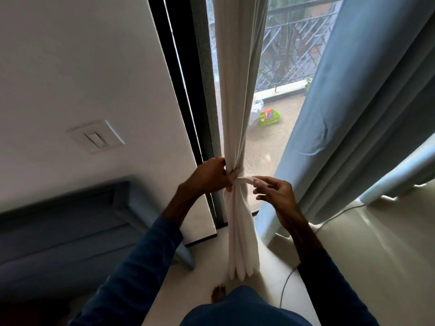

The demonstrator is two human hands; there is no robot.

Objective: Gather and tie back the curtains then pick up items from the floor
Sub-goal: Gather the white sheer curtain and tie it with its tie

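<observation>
Here, a switch (98,137) sits on the wall at left. The left hand (209,175) clenches the gathered white curtain (237,90) at its waist, before the window. A tie (244,180) runs from that fist rightward to the right hand (275,194), which pinches its end. Farther right hangs a blue curtain (353,114), untied.

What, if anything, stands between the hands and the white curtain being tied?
Nothing visible does. The left hand grips the gathered white curtain; the right hand pinches the tie band beside it.
</observation>
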